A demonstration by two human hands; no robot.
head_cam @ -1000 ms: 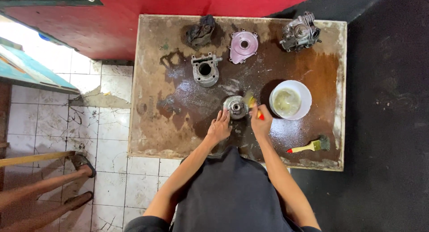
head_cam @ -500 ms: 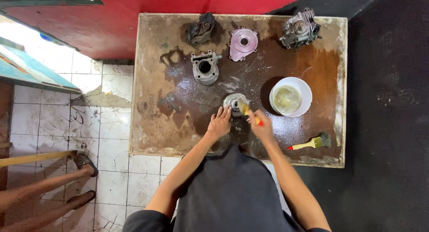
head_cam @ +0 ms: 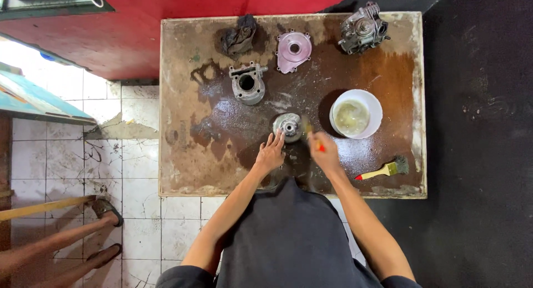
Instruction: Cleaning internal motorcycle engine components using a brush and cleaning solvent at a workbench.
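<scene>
Wet board (head_cam: pixel 222 155): left hand (head_cam: pixel 270 153) steadies round part (head_cam: pixel 288 126), right hand (head_cam: pixel 323 152) brushing.

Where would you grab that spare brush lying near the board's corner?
By the spare brush's yellow handle, from its red-tipped end on the left: the handle is bare and points toward the right hand, while the dark bristles face the board's right edge.

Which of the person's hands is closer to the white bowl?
Right. The right hand, holding a brush, is just left of and below the white bowl; the left hand sits farther left.
</scene>
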